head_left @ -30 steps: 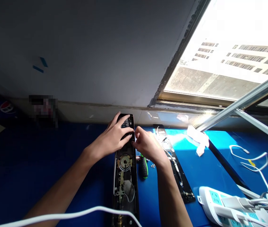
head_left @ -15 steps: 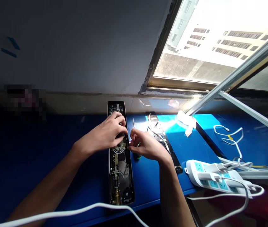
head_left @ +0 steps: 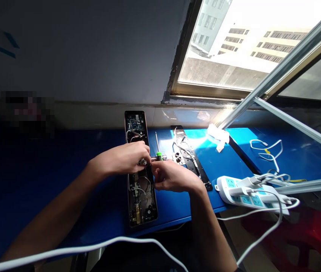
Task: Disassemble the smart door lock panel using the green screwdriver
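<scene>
A long, narrow black housing (head_left: 152,206), like an opened door lock body, lies on the blue table with metal parts, wires and a circuit board (head_left: 135,122) showing inside. My left hand (head_left: 128,156) reaches across its middle, fingers curled down at a small metal part; what they grip is hidden. At the housing's right edge is my right hand (head_left: 174,175), fingers pinched together close to my left fingertips, with their contents hidden. Just beyond my right hand lies a screwdriver (head_left: 159,154) with a green and black handle, its shaft pointing away.
To the right lies a black plate (head_left: 201,170) with a white cable and a small metal piece (head_left: 178,158) beside it. A white power strip (head_left: 245,196) with plugs sits at the table's front right. White cables (head_left: 115,240) cross the foreground. A metal frame bar (head_left: 262,88) slants before the window.
The camera view has shifted, so the scene sits higher. My left hand has drawn back toward me along the housing, uncovering the circuit board. The screwdriver's green handle now shows more.
</scene>
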`<state>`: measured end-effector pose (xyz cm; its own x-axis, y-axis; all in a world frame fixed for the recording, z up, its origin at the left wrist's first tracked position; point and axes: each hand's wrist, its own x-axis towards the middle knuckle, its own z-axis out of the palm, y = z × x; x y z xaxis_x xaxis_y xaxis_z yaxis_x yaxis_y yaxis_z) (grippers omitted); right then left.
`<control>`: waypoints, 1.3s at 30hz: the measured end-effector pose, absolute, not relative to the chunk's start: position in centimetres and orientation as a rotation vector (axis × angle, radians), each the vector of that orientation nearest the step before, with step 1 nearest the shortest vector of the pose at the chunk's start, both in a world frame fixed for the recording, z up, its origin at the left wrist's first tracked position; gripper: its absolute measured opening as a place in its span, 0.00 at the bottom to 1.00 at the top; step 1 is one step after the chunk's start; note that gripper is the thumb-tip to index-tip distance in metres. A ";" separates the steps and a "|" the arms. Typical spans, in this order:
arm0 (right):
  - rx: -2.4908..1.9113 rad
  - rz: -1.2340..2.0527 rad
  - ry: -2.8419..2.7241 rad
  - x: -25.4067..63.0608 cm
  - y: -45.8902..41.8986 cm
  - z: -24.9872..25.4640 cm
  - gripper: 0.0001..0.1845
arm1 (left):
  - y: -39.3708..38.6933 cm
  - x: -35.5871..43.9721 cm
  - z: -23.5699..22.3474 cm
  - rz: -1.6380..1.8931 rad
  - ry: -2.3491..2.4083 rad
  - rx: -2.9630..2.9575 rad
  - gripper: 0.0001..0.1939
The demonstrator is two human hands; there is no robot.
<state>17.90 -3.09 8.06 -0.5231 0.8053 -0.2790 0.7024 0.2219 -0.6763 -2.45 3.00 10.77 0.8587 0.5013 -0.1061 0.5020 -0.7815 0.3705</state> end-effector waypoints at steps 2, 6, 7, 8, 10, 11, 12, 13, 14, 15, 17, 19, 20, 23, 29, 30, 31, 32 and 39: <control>-1.470 1.162 -2.379 17.8 -3.2 7.9 0.12 | 2.8 -2.4 10.9 -0.020 0.764 2.647 0.14; -1.570 1.063 -2.390 17.2 -3.5 7.3 0.13 | 2.7 -2.5 10.7 -0.009 0.756 2.685 0.14; -1.600 1.039 -2.392 17.0 -3.6 7.1 0.13 | 2.8 -2.6 10.6 0.003 0.749 2.693 0.14; -1.629 1.014 -2.395 16.8 -3.8 7.0 0.14 | 2.8 -2.7 10.5 0.015 0.746 2.697 0.14; -1.670 0.953 -2.404 16.4 -4.0 7.0 0.14 | 3.0 -2.9 10.5 0.033 0.759 2.693 0.14; -1.680 0.923 -2.410 16.2 -4.1 7.0 0.14 | 3.1 -3.1 10.4 0.035 0.774 2.690 0.14; -1.685 0.896 -2.415 16.1 -4.2 7.1 0.13 | 3.2 -3.2 10.4 0.033 0.790 2.690 0.14; -1.689 0.875 -2.420 15.9 -4.3 7.1 0.13 | 3.3 -3.3 10.4 0.028 0.803 2.692 0.14; -1.693 0.859 -2.425 15.7 -4.4 7.1 0.13 | 3.3 -3.4 10.5 0.025 0.814 2.696 0.14; -1.696 0.847 -2.429 15.6 -4.4 7.1 0.12 | 3.4 -3.5 10.5 0.023 0.821 2.698 0.14; -1.701 0.827 -2.435 15.4 -4.5 7.1 0.13 | 3.4 -3.7 10.5 0.036 0.824 2.697 0.13; -1.693 0.817 -2.439 15.3 -4.6 7.1 0.13 | 3.4 -3.8 10.6 0.056 0.827 2.689 0.13; -1.683 0.821 -2.439 15.4 -4.6 7.1 0.13 | 3.4 -3.9 10.6 0.063 0.831 2.686 0.13; -1.619 0.870 -2.445 15.9 -4.5 7.2 0.13 | 3.6 -4.2 10.5 0.065 0.841 2.677 0.13; -1.519 0.963 -2.405 17.2 -3.7 8.4 0.09 | 4.4 -5.2 10.5 0.148 0.884 2.645 0.12; -1.532 0.957 -2.373 17.3 -3.4 8.7 0.08 | 4.6 -5.3 10.4 0.150 0.901 2.642 0.12; -1.554 0.944 -2.334 17.3 -3.1 8.9 0.07 | 4.8 -5.4 10.4 0.152 0.916 2.641 0.13; -1.581 0.923 -2.291 17.2 -2.7 9.0 0.06 | 5.0 -5.6 10.4 0.158 0.927 2.643 0.13; -1.676 0.756 -2.124 16.1 0.3 9.1 0.09 | 6.0 -6.3 10.4 0.310 0.959 2.620 0.09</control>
